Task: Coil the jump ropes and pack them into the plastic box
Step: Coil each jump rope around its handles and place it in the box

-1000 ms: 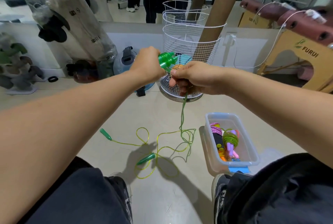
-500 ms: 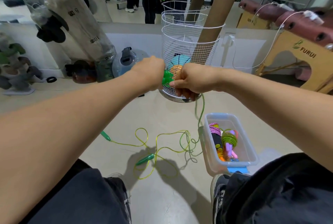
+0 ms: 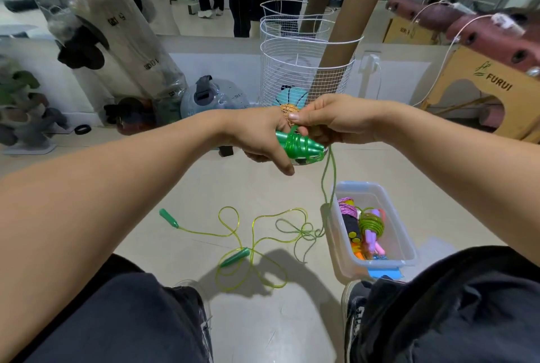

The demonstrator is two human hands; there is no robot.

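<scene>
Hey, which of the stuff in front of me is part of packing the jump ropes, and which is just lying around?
Part of the job:
green handles, gripped by left hand
green cord, pinched by right hand
second green rope on the floor
plastic box with coiled ropes

Lying about:
wire basket
cardboard tube
water jug

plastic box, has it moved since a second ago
No. The plastic box sits at the same spot on the floor, right of the loose green rope.

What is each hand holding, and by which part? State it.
Left hand grips the green handles at their butt end. Right hand pinches the rope where it wraps them.
</scene>
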